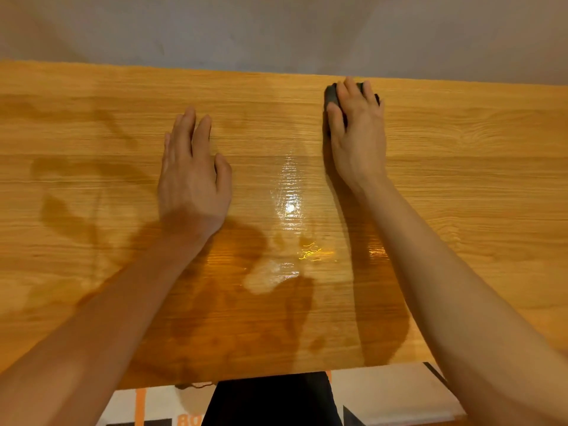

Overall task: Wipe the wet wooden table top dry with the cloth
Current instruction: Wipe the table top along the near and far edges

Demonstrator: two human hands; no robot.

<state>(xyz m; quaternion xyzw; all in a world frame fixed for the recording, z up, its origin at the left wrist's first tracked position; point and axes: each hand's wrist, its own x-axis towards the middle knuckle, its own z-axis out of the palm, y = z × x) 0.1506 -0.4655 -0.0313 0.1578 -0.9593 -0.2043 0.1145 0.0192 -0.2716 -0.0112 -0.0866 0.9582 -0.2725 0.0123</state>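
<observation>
Two hands: right hand presses cloth, left hand flat on table

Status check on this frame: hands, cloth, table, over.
Right hand presses dark cloth flat near far edge. Left hand flat on table, holding nothing. Wet sheen between arms. Nothing in the way.
</observation>
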